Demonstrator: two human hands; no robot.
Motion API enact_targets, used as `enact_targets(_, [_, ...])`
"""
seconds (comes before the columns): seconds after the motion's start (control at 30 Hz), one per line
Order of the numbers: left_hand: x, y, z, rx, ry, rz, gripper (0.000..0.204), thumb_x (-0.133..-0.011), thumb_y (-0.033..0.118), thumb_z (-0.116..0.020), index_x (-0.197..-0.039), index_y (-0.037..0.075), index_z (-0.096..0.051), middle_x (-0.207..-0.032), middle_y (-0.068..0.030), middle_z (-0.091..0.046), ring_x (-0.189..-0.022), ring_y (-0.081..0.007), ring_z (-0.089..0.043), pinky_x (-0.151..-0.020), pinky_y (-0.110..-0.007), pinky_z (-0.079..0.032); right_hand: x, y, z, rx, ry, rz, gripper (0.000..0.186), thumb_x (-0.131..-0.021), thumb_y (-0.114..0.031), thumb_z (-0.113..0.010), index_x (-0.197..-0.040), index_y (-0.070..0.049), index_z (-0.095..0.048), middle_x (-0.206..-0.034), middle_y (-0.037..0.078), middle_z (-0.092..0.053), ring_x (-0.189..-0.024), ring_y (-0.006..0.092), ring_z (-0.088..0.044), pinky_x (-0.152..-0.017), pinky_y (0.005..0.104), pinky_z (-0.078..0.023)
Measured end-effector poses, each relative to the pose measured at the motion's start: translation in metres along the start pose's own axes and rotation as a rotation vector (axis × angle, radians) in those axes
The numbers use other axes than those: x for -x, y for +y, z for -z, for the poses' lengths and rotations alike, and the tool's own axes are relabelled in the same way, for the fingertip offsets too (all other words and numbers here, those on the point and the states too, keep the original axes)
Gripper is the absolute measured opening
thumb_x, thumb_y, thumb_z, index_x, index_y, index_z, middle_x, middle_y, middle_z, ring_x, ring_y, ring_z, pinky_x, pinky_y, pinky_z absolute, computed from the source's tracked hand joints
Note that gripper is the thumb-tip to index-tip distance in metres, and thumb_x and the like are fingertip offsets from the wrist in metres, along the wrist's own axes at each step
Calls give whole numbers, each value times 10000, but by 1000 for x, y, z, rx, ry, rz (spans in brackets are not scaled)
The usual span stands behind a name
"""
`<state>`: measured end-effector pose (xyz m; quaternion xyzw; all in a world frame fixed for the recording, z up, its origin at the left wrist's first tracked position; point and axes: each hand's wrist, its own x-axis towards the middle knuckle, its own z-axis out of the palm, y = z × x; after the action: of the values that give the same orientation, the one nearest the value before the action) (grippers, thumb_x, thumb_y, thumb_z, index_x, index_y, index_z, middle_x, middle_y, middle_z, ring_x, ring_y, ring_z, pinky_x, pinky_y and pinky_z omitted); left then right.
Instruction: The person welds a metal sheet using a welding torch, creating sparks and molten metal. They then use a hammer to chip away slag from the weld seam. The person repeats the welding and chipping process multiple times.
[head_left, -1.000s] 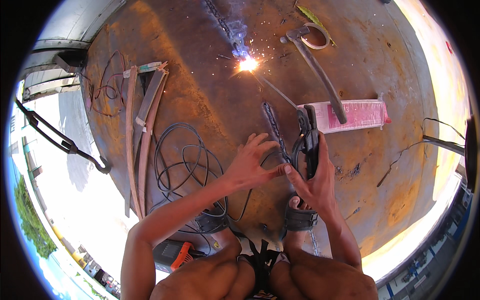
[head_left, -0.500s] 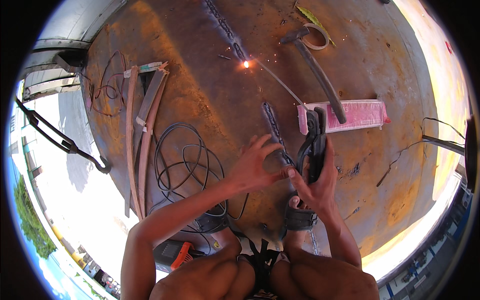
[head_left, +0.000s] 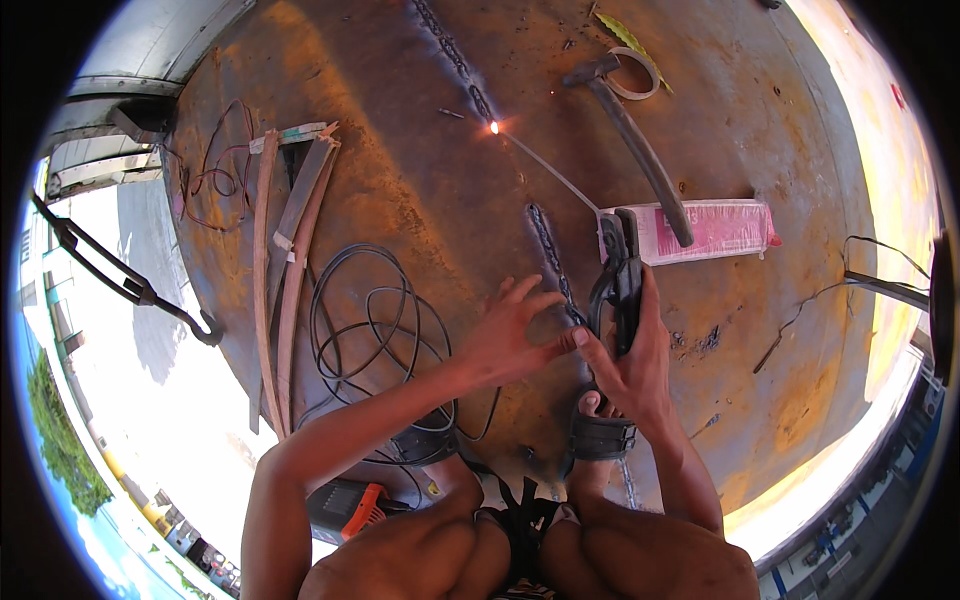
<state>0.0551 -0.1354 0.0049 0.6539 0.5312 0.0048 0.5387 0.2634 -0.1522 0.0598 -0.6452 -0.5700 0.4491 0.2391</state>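
Observation:
My right hand (head_left: 638, 368) is wrapped round a black welding electrode holder (head_left: 627, 290). A thin welding rod (head_left: 553, 172) runs from its jaws up and left to a bright glowing arc (head_left: 494, 128) on a rusty steel plate (head_left: 410, 190). The arc sits at the lower end of a dark weld bead (head_left: 455, 60). A second, shorter weld bead (head_left: 546, 245) lies nearer, below the arc. Just left of the holder, my left hand (head_left: 510, 335) hovers with fingers spread, its thumb close to my right thumb. I cannot tell whether the thumbs touch.
Right of the rod, a hammer (head_left: 640, 150) rests across a pink-and-white packet (head_left: 715, 230), beside a tape ring (head_left: 633, 75). Coiled black cable (head_left: 375, 330) and wooden strips (head_left: 290, 260) lie left. An orange-black machine (head_left: 350, 510) stands by my left leg.
The electrode holder and my right hand have shifted slightly up and left. The rod's angle has changed a little, and fewer sparks fly around the arc. My left hand stays nearly still.

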Motion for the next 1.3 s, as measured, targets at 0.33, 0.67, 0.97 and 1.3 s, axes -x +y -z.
enact_targets(0.33, [-2,-2,1,9,-14,-10,674,-944,524,-759,-1489,168,-584,-1677,-249,-355,-1554,-551,-264,-1258,-595,-283,-2,3,-1,-4,-12,8,1034,-900,-327,-811,-1608,90,-183,-1266,334,-664,-1148,500,-696,-978,498,-549])
enact_targets(0.67, [-1,-6,3,39,-5,-51,732,-952,638,-691,-1491,155,-578,-1675,-258,-352,-1559,-547,-255,-1267,-594,-257,-2,3,-1,-11,-11,11,1037,-895,-317,-817,-1609,88,-183,-1270,334,-665,-1145,495,-702,-979,495,-554])
enact_targets(0.97, [-1,-2,5,40,-35,-10,778,-950,694,-660,-1502,155,-565,-1681,-267,-335,-1570,-544,-228,-1271,-605,-226,-3,2,-1,-11,-23,-6,1028,-897,-312,-815,-1608,86,-187,-1261,329,-667,-1136,495,-703,-975,500,-553])
enact_targets(1.3, [0,-3,5,49,-35,-16,765,-953,676,-666,-1501,153,-563,-1685,-263,-330,-1575,-537,-223,-1275,-603,-216,-2,3,0,-16,-23,-2,1035,-897,-320,-820,-1609,87,-190,-1273,322,-666,-1147,477,-706,-975,491,-556])
